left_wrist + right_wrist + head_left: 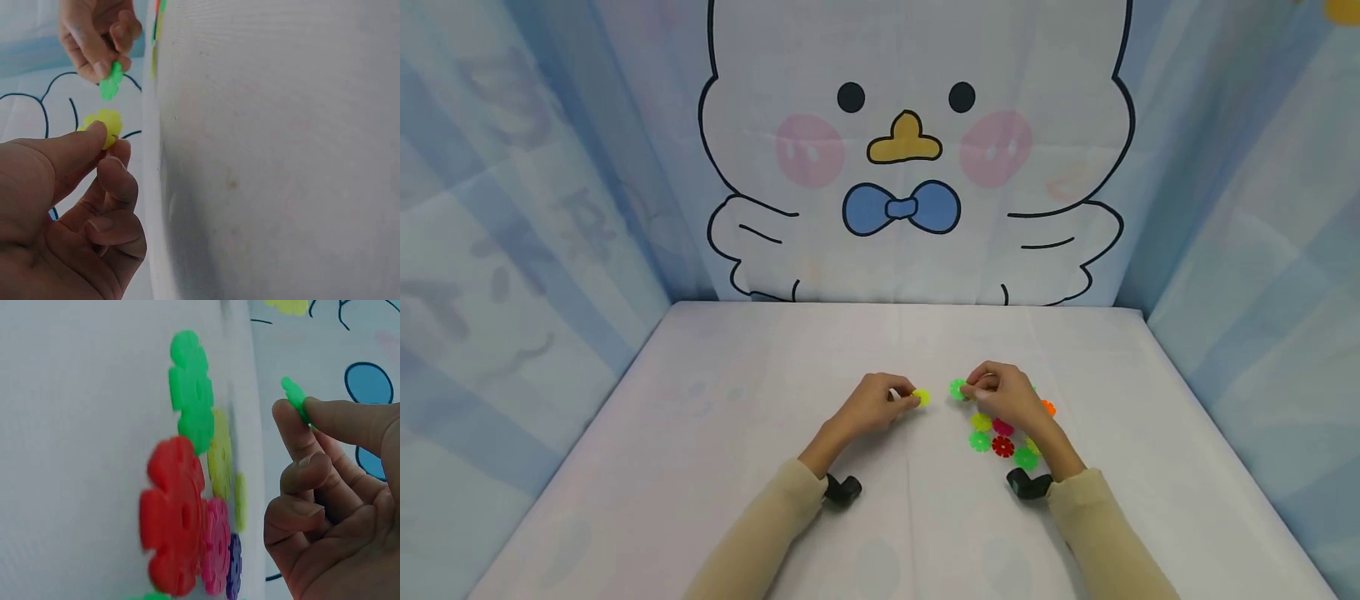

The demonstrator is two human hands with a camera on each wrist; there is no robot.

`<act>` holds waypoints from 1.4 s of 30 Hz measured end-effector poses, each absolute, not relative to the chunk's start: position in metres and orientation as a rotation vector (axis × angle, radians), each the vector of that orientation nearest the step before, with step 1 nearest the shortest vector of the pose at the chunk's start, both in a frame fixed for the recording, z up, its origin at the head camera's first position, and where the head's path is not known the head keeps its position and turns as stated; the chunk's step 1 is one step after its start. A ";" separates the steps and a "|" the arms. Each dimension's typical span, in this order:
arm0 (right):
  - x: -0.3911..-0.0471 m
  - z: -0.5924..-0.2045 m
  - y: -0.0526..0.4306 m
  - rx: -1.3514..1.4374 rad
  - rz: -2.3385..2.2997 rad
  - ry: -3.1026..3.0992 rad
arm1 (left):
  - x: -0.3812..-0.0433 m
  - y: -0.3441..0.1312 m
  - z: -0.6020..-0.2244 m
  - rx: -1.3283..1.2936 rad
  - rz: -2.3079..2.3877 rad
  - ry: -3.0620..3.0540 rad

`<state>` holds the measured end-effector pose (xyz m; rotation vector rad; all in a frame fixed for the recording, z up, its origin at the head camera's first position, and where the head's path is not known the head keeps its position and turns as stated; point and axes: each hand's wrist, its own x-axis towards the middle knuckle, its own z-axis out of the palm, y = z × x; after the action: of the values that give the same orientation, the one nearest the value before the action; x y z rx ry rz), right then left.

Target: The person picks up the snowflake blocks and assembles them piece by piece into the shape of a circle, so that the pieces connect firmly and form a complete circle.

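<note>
My left hand [880, 402] pinches a yellow flower-shaped plastic disc [922, 397] between thumb and index finger, above the table. To its right, my right hand [1006, 395] pinches a green flower-shaped disc [957, 389] the same way. In the left wrist view the yellow disc [107, 127] faces the green disc [111, 81] with a gap between them. The right wrist view shows the green disc [295, 399] nearly edge-on at the fingertips. Under and beside my right hand lie loose discs, among them a red one [1003, 447] and a pink one [1003, 427].
More discs lie near my right wrist, including a green one [1026, 458] and an orange one [1048, 407], partly covered by the arm. Black wrist-camera mounts [843, 490] sit at both cuffs. A pale cloth covers the table [700, 433]; printed curtains [535, 208] stand around it.
</note>
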<state>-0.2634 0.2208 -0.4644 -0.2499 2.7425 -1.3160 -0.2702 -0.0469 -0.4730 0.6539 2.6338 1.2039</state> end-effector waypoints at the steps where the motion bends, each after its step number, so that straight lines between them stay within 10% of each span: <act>1: -0.263 -0.465 0.218 -0.262 -1.337 2.713 | -0.270 -0.048 -0.473 0.658 1.186 2.654; 42: -0.260 -0.476 0.187 -0.365 -1.469 2.452 | -0.259 -0.058 -0.482 0.857 0.987 2.931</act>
<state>-0.2603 0.1868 -0.4760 -0.3651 2.4524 -1.4688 -0.2591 -0.0576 -0.4823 0.8573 2.9313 0.9870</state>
